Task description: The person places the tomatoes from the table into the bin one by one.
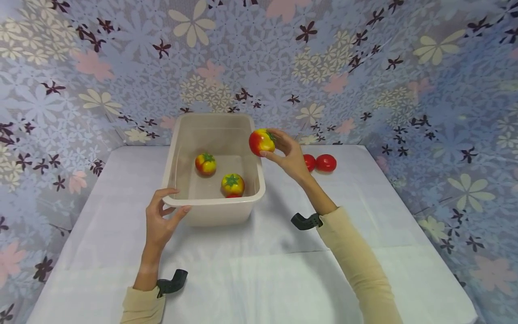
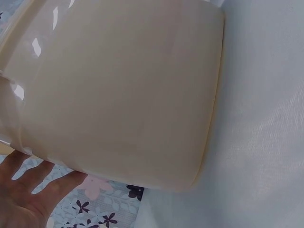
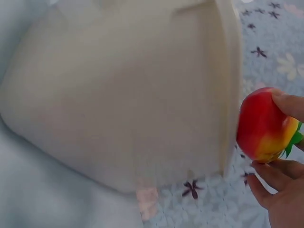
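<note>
A deep beige plastic bin point(image 1: 218, 211) stands on the table. My left hand point(image 1: 162, 220) grips its rim at the near left corner, thumb in front and a finger over the edge; in the left wrist view its fingers point(image 2: 61, 187) lie along the bin's side. My right hand point(image 1: 289, 155) holds a red-and-yellow tomato point(image 1: 261, 143) with a green leafy top, up at the bin's right rim. In the right wrist view, thumb and fingers pinch that tomato point(image 3: 263, 126). Inside the bin lie a similar tomato point(image 1: 205, 164) and another point(image 1: 232, 184), with a red piece point(image 1: 234, 195) partly hidden by the near rim.
Right of the bin, two red round fruits lie on the white-covered table point(image 1: 291, 279): one fruit point(image 1: 326, 163) in full sight, the other point(image 1: 309, 162) partly behind my right wrist. Flowered cloth point(image 1: 275, 67) rises behind the table. A black camera mount point(image 1: 305, 221) sits on my right wrist.
</note>
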A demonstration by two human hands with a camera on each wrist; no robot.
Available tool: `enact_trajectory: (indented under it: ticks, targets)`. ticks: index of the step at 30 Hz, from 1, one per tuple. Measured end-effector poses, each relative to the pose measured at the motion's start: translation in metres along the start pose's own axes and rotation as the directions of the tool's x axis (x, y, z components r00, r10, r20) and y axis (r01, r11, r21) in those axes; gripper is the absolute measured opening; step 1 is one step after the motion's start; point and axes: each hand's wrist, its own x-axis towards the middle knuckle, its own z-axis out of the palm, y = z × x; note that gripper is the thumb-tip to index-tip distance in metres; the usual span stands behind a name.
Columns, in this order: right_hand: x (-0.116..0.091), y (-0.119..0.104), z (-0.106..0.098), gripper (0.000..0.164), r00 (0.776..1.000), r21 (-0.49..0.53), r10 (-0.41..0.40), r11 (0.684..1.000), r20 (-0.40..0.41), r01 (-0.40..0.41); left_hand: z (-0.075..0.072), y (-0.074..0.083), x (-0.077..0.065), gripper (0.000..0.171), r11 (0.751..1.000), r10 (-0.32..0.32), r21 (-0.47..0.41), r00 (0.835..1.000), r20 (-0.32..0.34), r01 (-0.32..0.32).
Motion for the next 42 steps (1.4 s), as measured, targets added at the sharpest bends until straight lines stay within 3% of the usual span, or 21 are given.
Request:
enact_trajectory:
  ticks: [3,9,18,28,33,35,42]
  targets:
    - [0.003,0.002,0.008,0.056,0.999,-0.023,-0.021,0.999,0.037,0.022,0.0,0.0,0.0,0.045,1.0,0.001,0.0,1.0,0.001,-0.001]
    - [0.015,0.028,0.019,0.06,0.996,-0.039,-0.044,0.998,0.072,0.047,0.003,-0.001,-0.001,0.046,1.0,0.012,-0.014,1.0,0.004,-0.011]
    - [0.018,0.036,0.034,0.059,0.991,-0.074,-0.032,0.996,0.127,0.041,0.001,0.001,-0.002,0.048,1.0,0.012,-0.012,1.0,-0.007,-0.012]
    - [0.02,0.034,0.041,0.061,0.988,-0.07,-0.023,0.997,0.153,0.034,0.001,-0.002,-0.001,0.048,1.0,0.021,-0.014,1.0,-0.003,-0.021]
    - [0.014,0.009,0.041,0.06,0.986,-0.092,0.002,0.996,0.169,0.013,0.001,-0.001,0.0,0.047,1.0,0.016,-0.006,1.0,0.001,-0.016]
    - [0.014,0.01,0.04,0.059,0.986,-0.099,0.005,0.995,0.166,0.012,0.001,-0.001,0.0,0.047,1.0,0.016,-0.007,1.0,0.003,-0.016]
    - [0.02,0.041,0.033,0.059,0.992,-0.095,-0.033,0.994,0.121,0.045,0.001,0.0,0.001,0.047,0.999,0.03,-0.02,1.0,0.001,-0.03]
